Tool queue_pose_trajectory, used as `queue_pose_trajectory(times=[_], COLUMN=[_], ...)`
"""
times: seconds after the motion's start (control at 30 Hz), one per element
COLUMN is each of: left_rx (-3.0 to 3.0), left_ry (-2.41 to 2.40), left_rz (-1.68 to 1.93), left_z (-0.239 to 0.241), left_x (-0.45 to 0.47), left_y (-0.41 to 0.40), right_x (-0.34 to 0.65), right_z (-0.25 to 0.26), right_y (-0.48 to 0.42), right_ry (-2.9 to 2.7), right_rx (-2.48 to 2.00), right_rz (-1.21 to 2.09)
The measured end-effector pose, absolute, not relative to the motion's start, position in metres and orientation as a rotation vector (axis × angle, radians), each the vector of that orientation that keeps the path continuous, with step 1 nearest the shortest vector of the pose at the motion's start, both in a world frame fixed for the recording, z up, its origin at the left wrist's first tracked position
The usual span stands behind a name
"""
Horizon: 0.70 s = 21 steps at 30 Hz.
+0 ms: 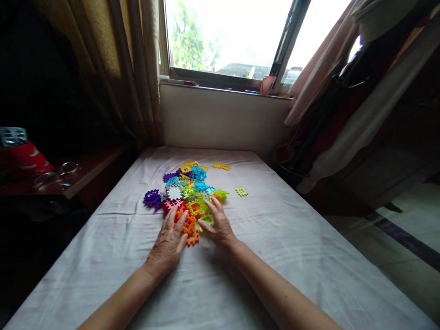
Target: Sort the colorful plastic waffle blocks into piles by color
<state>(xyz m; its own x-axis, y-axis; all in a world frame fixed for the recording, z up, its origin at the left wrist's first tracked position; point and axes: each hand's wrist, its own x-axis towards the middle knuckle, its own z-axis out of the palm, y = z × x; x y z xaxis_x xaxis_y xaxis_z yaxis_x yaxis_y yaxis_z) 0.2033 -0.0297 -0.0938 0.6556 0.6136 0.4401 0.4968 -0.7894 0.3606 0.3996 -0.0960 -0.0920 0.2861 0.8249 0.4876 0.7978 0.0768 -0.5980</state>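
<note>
A heap of flat plastic interlocking building pieces with notched edges lies on a pale sheet [282, 238]. My left hand [169, 239] rests at its near left side, fingers spread, touching red and orange pieces [187, 224]. On the near right side my right hand [219, 224] is open, its fingertips at the lime green pieces [195, 205]. Purple pieces [152, 198] sit at the left, a white piece [174, 192] in the middle, and blue pieces [198, 173] with yellow ones [186, 169] at the far end. My fingers partly cover the nearest pieces.
Apart from the heap lie yellow pieces [222, 166] and one pale green piece [241, 191]. A wooden side table [103, 162] with glasses [68, 168] stands left. Clothes [343, 151] hang at right. A pink cup [267, 85] is on the window sill.
</note>
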Motion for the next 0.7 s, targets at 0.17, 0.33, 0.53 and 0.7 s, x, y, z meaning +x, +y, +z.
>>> queue_pose_trajectory(times=[0.17,0.33,0.53,0.7], left_rx=[2.676,2.638,2.573,2.564], left_ry=[1.081,1.282,1.417,1.4], left_rz=[0.986,1.097,1.147,1.195], left_z=[-0.076,-0.074,-0.092,-0.097], left_x=[0.176,0.155,0.137,0.126], left_y=[0.006,0.046,0.076,0.075], right_x=[0.409,0.501,0.497,0.487], right_z=[-0.059,-0.048,-0.065,-0.047], right_y=[-0.055,-0.063,-0.047,0.0], right_ry=[-1.526,-0.971,-1.065,-1.38], right_rx=[-1.568,-2.119,-2.254,-1.81], right_rz=[0.043,-0.082,0.169,0.271])
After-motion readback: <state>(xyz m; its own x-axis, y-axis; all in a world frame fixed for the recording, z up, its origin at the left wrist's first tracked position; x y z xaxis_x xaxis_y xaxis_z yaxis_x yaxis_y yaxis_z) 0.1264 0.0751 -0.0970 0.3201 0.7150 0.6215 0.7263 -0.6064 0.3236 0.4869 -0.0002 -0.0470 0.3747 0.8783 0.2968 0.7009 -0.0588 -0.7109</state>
